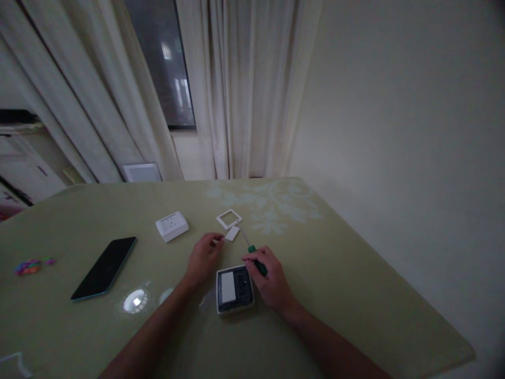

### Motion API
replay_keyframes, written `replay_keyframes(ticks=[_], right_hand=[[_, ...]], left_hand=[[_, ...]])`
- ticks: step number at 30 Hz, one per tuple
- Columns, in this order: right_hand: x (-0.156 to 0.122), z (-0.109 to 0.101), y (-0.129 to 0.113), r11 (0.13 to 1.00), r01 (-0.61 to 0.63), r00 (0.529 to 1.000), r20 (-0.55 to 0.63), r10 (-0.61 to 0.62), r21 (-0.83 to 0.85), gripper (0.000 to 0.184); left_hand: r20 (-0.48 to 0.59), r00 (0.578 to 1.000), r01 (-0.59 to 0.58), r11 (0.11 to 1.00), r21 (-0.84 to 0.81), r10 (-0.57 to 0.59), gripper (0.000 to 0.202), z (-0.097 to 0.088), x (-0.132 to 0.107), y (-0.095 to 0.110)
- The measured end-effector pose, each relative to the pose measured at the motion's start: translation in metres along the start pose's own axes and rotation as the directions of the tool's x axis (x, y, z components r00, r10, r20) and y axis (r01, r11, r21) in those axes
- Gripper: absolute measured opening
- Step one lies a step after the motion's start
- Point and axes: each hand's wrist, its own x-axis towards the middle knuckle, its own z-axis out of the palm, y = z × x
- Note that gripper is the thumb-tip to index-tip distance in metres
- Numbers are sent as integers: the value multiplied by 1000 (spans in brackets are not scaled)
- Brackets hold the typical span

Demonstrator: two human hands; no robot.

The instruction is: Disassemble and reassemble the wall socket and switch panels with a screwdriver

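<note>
My right hand is closed around the green handle of a screwdriver, its thin shaft pointing away toward the white frame. My left hand has its fingers pinched at the near edge of a small white rectangular switch cover, just short of the frame. Between my forearms lies a wall switch with a white rim and a dark inside. One white rocker plate sits in its left half; the right half shows bare dark parts.
A white socket box stands left of my left hand. Farther left lie a dark tablet and small colourful pieces. The table meets a wall on the right; curtains hang behind it.
</note>
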Motion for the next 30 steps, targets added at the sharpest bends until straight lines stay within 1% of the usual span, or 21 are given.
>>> replay_keyframes(ticks=[3,6,9,12,14,16,18,21,22,23,24,25,26,27,28,30], right_hand=[[2,-2,6,1000,-5,1000,-24,5,-4,18],[1,-3,11,1000,-13,999,-38,12,-13,18],[0,-8,13,999,-22,999,-50,21,-27,19],[0,-13,16,999,-36,997,-64,34,-39,19],[1,-15,17,998,-41,997,-71,38,-40,19],[2,-15,19,999,-41,997,-71,39,-36,19],[2,-15,19,999,-43,997,-63,42,-27,19],[1,-17,15,999,-47,998,-46,47,-7,18],[0,-18,12,999,-42,998,-42,42,2,18],[-2,-19,9,999,-34,999,-35,34,14,19],[-3,-19,6,999,-23,999,-27,24,29,22],[-5,-20,2,999,-12,1000,-13,13,48,27],[-7,-19,-1,998,-5,1000,4,5,69,33],[-9,-19,-4,996,-1,1000,22,-1,93,37],[-10,-17,-7,993,0,999,34,-4,115,40],[-13,-14,-9,989,-10,999,33,5,146,39]], left_hand=[[22,991,-130,990,56,129,35,5,5,1],[66,978,-201,975,91,196,25,8,4,4],[82,979,-195,975,108,186,12,8,-3,4],[89,985,-158,984,86,151,11,5,-10,2],[96,987,-134,990,48,129,20,1,-12,0],[101,988,-114,993,3,114,30,-7,-11,1],[92,990,-100,994,-33,103,32,-19,-10,8],[64,995,-74,993,-94,80,36,-41,-15,29],[67,996,-55,987,-150,66,36,-46,-20,39],[88,995,-10,959,-283,36,35,-50,-26,48],[115,993,33,911,-410,16,33,-51,-33,56],[128,992,61,864,-499,4,34,-50,-41,63],[138,990,76,838,-541,-1,38,-48,-49,68],[119,993,62,839,-541,3,42,-44,-57,72],[100,995,32,858,-512,22,40,-38,-63,74],[96,994,-12,905,-426,59,25,-28,-72,74]])
